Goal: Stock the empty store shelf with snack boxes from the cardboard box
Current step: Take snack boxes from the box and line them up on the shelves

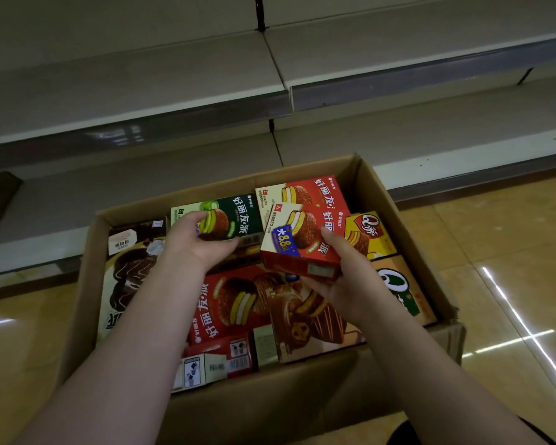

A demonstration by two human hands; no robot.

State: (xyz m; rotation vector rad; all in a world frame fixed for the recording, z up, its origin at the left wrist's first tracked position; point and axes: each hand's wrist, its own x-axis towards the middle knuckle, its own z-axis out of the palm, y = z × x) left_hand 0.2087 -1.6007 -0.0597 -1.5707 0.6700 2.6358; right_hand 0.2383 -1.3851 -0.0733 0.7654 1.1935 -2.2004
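Observation:
An open cardboard box [382, 200] stands on the floor before the empty shelves [174, 78], filled with several snack boxes. My left hand [196, 242] grips a green snack box [235, 216] at its near left corner, inside the carton. My right hand [344, 277] holds a small red snack box [299, 239] from below and the right side, tilted and raised a little above the others. Under it lie another red box [315, 191], a larger red box [231, 303], a brown chocolate box [308, 316] and yellow boxes [369, 232].
Two grey shelf levels run across the top, with a lower shelf [430, 139] just behind the carton. A dark-brown and white box [126, 271] fills the carton's left side. Glossy tan floor tiles [511, 252] spread to the right and left.

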